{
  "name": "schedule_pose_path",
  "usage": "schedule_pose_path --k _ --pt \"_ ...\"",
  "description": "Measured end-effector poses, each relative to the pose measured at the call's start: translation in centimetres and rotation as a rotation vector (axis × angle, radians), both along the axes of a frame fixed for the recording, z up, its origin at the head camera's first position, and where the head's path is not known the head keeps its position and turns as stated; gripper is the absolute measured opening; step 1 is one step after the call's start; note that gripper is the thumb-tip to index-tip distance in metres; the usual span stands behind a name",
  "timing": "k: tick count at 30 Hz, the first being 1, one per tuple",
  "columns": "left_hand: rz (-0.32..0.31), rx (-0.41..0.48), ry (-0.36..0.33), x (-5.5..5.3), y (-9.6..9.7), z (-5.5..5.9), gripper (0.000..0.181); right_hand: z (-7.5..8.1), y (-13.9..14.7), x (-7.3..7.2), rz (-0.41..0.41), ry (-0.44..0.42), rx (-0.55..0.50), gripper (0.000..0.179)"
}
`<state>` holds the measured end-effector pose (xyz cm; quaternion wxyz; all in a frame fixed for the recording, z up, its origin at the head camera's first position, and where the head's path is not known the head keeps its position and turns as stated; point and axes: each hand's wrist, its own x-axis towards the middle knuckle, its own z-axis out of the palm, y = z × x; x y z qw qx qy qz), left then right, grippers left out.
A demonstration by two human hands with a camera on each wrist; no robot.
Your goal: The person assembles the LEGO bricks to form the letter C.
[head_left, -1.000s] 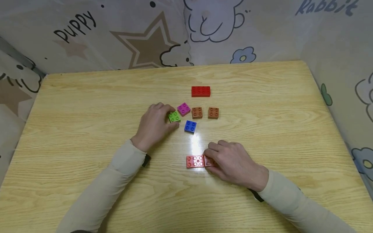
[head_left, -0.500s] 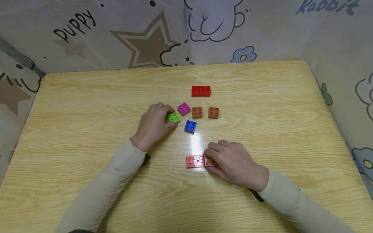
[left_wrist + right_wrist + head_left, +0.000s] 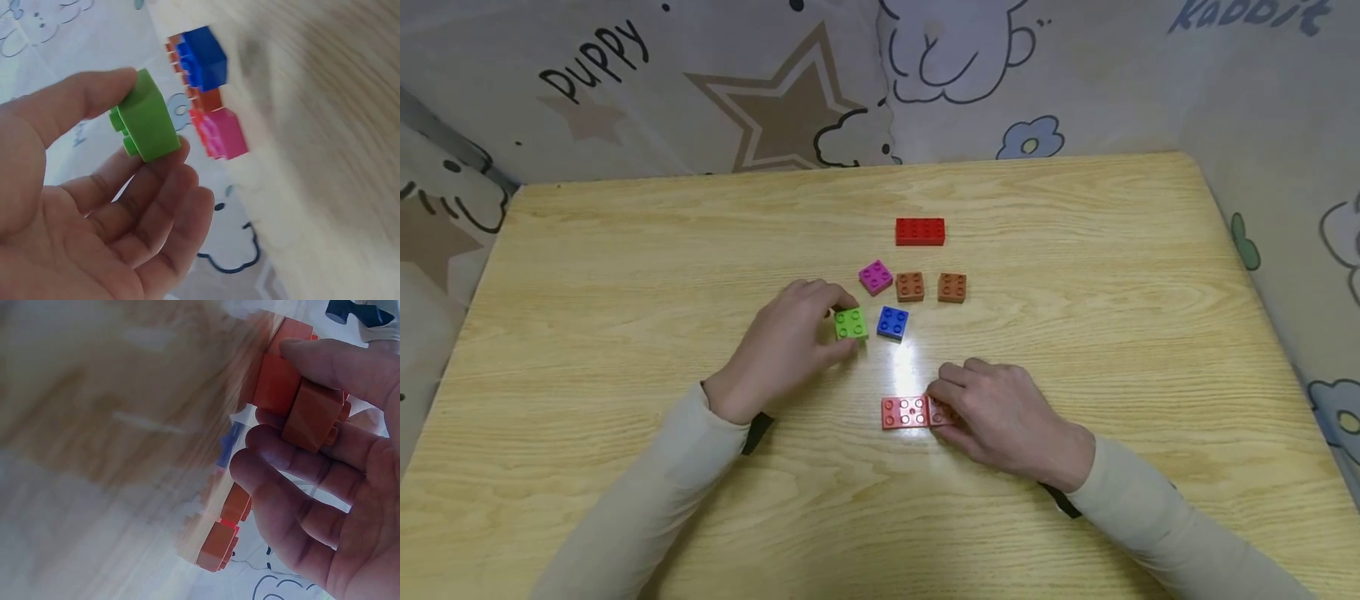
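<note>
My left hand (image 3: 786, 346) pinches a lime-green toy building brick (image 3: 851, 323) with four-stud top between thumb and fingers. The left wrist view shows this green brick (image 3: 150, 122) raised off the table, its studs toward the palm. Nearer the front, my right hand (image 3: 1007, 421) grips an orange-brown brick (image 3: 311, 415) at the right end of a red brick (image 3: 904, 413); the fingers hide part of both. A blue brick (image 3: 892, 322) lies just right of the green one, and a magenta brick (image 3: 876, 277) lies behind it.
Two orange-brown bricks (image 3: 910, 287) stand side by side with a gap, right of the magenta one. A longer red brick (image 3: 921, 232) lies farther back. The wooden table (image 3: 1075, 225) meets walls with cartoon prints at the back and sides.
My left hand has lifted the green brick and drawn it toward me, away from the magenta brick. The right hand has stayed on its brick.
</note>
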<state>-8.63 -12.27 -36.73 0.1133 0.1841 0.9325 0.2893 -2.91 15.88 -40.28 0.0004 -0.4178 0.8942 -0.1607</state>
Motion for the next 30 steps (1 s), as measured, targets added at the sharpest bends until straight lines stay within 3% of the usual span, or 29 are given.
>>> schedule_pose_path --k 6,15,21,30 --pt "-0.052 0.009 0.024 1.6 0.0 1.0 0.043 0.1 0.1 0.0 -0.001 -0.009 0.011 0.024" --pt "-0.150 -0.001 0.063 3.3 0.3 1.5 0.044 0.2 0.0 0.0 -0.004 -0.015 0.013 0.027" --pt "-0.200 -0.014 0.049 4.0 0.6 1.4 0.042 0.3 -0.1 -0.1 -0.007 -0.021 0.019 0.027" --pt "-0.271 -0.003 0.062 4.7 1.1 0.4 0.040 0.3 0.0 0.0 -0.012 -0.027 0.015 0.026"
